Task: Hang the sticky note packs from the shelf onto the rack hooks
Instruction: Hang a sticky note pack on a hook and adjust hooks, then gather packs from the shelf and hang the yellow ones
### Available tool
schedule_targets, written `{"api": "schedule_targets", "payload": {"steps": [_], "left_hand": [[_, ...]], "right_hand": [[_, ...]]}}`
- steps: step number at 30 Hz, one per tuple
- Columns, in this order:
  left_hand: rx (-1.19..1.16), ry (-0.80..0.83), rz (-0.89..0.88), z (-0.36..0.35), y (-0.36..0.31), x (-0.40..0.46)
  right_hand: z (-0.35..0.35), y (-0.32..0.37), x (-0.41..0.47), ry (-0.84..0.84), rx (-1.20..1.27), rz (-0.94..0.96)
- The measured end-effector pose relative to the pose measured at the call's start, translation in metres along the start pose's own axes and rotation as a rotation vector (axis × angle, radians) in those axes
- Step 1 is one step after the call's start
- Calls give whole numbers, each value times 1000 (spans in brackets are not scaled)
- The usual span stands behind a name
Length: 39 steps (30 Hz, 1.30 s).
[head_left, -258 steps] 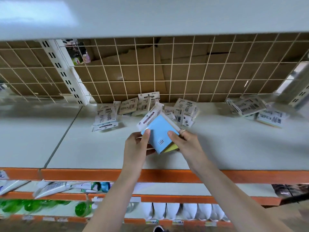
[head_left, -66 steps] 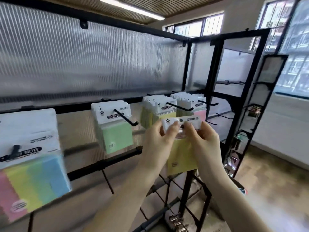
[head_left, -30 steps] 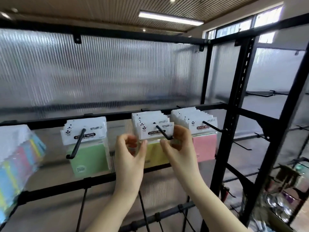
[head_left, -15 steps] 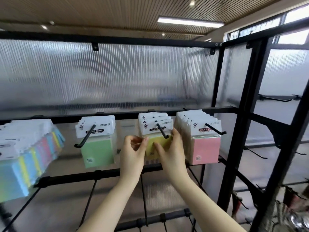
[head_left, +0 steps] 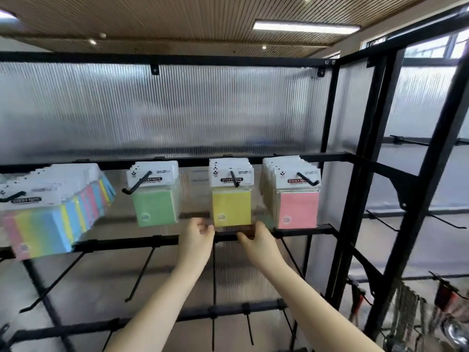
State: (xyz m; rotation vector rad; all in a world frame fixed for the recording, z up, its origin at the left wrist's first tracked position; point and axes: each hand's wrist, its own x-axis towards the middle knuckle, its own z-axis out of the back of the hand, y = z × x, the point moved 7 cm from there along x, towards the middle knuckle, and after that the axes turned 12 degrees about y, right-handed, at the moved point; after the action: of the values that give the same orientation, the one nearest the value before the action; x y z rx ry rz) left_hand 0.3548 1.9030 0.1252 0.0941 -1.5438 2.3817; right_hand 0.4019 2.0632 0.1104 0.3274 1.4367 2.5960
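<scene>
Yellow pack (head_left: 231, 196) hangs on its hook (head_left: 234, 179); left hand (head_left: 196, 237) and right hand (head_left: 258, 238) at 6 o'clock, loosely curled, empty (shelf unseen).

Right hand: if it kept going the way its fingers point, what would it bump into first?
Probably the yellow sticky note pack. The right hand points up and left, just under that pack's bottom edge. Depth is unclear, so it might meet the black rack bar instead.

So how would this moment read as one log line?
yellow sticky note pack: hanging on hook | left hand: below pack, empty | right hand: below pack, empty
</scene>
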Motion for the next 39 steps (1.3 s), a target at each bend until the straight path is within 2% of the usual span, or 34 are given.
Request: {"api": "schedule_targets", "payload": {"steps": [4,9,19,28,39], "left_hand": [[127,92,69,-3,19,-31],[250,103,82,10,43,-69],[377,24,191,96,100,-101],[439,-45,232,203,140,-113],[377,-142,345,367,213,-166]], "right_hand": [[-24,-13,-18,201,-142,-57],[-50,5,-36,245,-154,13],[-127,56,-58,346,-297,161],[-220,124,-65,427,-292,264],[-363,219,-90,510,-321,406]]}}
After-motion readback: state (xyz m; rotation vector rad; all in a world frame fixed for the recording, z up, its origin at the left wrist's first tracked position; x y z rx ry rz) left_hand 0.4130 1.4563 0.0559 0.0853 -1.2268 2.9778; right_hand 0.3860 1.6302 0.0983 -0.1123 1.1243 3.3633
